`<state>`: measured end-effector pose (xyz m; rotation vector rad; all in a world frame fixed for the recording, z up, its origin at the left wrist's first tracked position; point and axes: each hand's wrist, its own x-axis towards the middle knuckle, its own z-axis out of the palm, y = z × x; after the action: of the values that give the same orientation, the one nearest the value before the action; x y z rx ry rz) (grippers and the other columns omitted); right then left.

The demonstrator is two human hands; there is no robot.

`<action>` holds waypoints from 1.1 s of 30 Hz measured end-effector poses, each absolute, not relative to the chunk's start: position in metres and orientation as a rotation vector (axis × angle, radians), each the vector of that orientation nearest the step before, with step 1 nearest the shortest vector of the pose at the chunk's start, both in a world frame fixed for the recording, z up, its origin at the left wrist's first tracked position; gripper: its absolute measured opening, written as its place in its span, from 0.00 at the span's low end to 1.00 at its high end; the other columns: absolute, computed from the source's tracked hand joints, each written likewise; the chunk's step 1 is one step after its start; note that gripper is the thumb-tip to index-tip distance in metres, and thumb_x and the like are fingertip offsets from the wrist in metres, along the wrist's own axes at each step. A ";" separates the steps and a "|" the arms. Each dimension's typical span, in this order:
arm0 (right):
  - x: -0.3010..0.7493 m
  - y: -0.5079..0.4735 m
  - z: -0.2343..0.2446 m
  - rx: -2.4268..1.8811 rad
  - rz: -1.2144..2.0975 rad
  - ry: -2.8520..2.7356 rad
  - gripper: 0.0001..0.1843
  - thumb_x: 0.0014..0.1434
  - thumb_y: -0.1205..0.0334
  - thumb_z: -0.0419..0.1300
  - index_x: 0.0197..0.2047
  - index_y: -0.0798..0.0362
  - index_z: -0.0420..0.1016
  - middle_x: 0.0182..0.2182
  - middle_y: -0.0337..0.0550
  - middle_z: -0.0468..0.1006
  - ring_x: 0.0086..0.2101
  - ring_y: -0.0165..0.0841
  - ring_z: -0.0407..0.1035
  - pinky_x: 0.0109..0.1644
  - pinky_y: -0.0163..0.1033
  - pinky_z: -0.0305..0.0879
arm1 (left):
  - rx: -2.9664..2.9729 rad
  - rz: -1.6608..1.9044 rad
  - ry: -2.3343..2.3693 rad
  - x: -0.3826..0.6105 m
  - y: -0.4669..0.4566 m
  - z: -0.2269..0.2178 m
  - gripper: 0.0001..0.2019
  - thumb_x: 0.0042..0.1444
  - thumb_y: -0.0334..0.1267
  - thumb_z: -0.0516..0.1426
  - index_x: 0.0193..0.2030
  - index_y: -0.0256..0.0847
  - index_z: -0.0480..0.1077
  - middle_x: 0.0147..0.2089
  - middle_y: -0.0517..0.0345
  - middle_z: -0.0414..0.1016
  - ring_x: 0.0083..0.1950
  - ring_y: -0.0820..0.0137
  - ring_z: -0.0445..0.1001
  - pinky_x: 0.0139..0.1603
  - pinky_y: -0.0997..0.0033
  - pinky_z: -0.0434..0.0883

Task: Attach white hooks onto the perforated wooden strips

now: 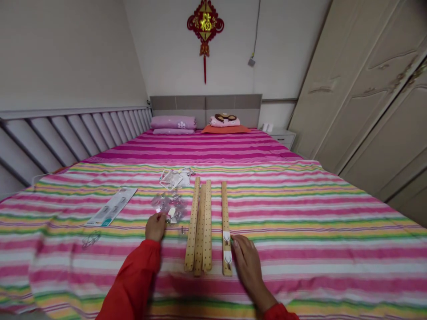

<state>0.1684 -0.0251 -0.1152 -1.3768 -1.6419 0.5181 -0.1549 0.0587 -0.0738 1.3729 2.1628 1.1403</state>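
Three wooden strips with rows of holes (199,226) lie side by side on a striped bed sheet (300,222). A fourth strip (226,222), set apart on the right, carries two small metal hooks near its close end. My right hand (247,264) rests flat beside that end, fingers stretched toward the hooks. My left hand (155,226) is closed at the edge of a clear plastic bag of small hardware (170,208), pinching something I cannot make out.
A flat white and teal package (112,206) lies to the left, with a wire-like item (89,240) in front of it. Another clear packet (173,178) sits beyond the bag. Pillows (173,123) lean at the headboard. A wardrobe (373,98) stands on the right.
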 end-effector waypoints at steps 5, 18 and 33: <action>0.168 -0.026 -0.114 -1.383 0.504 -1.663 0.17 0.66 0.55 0.45 0.45 0.48 0.74 0.43 0.45 0.76 0.44 0.39 0.66 0.48 0.45 0.61 | 1.353 1.008 2.204 -0.157 0.073 -0.076 0.15 0.47 0.47 0.51 0.18 0.42 0.69 0.24 0.52 0.74 0.31 0.62 0.71 0.31 0.69 0.60; 0.168 -0.025 -0.113 -1.393 0.471 -1.671 0.18 0.66 0.54 0.45 0.44 0.48 0.75 0.42 0.44 0.76 0.44 0.38 0.67 0.48 0.44 0.62 | 1.074 1.233 2.092 -0.153 0.069 -0.072 0.07 0.41 0.40 0.57 0.19 0.39 0.70 0.20 0.59 0.72 0.29 0.66 0.70 0.32 0.71 0.62; 0.174 -0.021 -0.107 -1.235 0.763 -1.433 0.21 0.62 0.46 0.50 0.40 0.51 0.77 0.39 0.47 0.78 0.43 0.40 0.69 0.49 0.45 0.63 | 0.410 1.527 1.239 -0.111 -0.007 -0.020 0.02 0.51 0.27 0.57 0.29 0.35 0.70 0.24 0.61 0.71 0.23 0.80 0.69 0.21 0.84 0.65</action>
<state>0.1735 -0.0209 -0.1073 -1.2351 -1.4327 0.7627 -0.1106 -0.0066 -0.0196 0.4097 1.2390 1.5267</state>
